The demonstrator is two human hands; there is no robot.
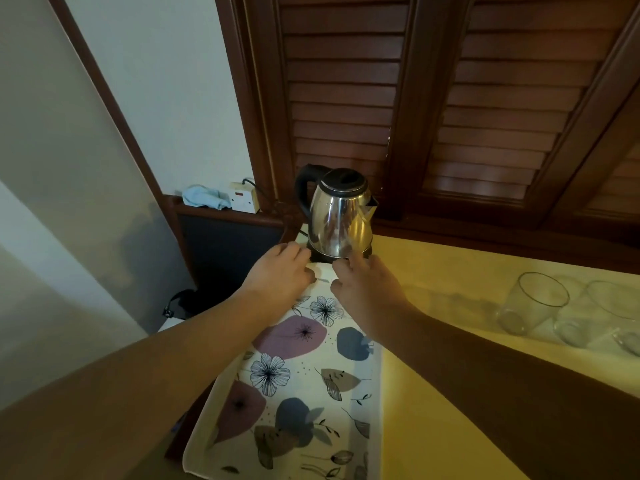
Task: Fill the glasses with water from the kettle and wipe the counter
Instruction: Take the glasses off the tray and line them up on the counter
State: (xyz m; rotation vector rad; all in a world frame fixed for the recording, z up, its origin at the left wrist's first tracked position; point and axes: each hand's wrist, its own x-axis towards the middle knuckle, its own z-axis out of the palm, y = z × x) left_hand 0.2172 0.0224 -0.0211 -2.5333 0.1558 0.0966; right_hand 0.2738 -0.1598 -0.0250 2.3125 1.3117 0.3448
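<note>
Both hands reach the far edge of the floral cloth [304,368], right in front of the steel electric kettle [341,214]. The left hand [280,271] pinches that edge with curled fingers; the right hand [363,285] does the same, its grip touching the kettle's base. The cloth runs back from the kettle over the yellow worktop [450,289]. Right of the kettle, well apart, stand three clear glasses [533,306]. Behind the kettle are dark louvred shutters [433,98]; to its left, one wall socket [244,197] and one blue rag [204,196].
</note>
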